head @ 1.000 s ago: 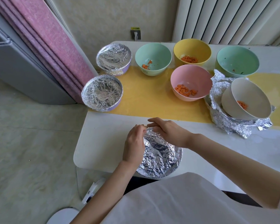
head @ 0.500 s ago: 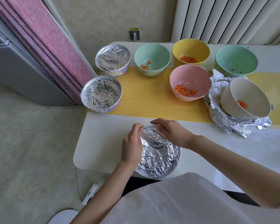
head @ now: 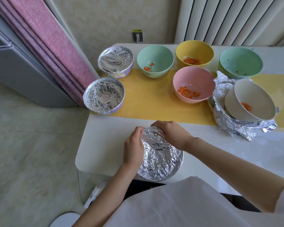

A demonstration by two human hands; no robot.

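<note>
In the head view, the foil-covered bowl [head: 161,158] sits at the white table's [head: 105,145] near edge, at 6 o'clock. The left hand [head: 133,148] curls round its rim at 9 o'clock. The right hand [head: 170,133] grips the foil rim from 12 to 2 o'clock.

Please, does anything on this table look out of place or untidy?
Yes. At the right, the white bowl leans tilted in a loose, crumpled foil sheet, unlike the two neatly foil-covered bowls at the left. Nothing looks spilled.

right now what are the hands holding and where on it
Both grip the foil-covered bowl at its far rim: left hand on the left side, right hand on the right.
</note>
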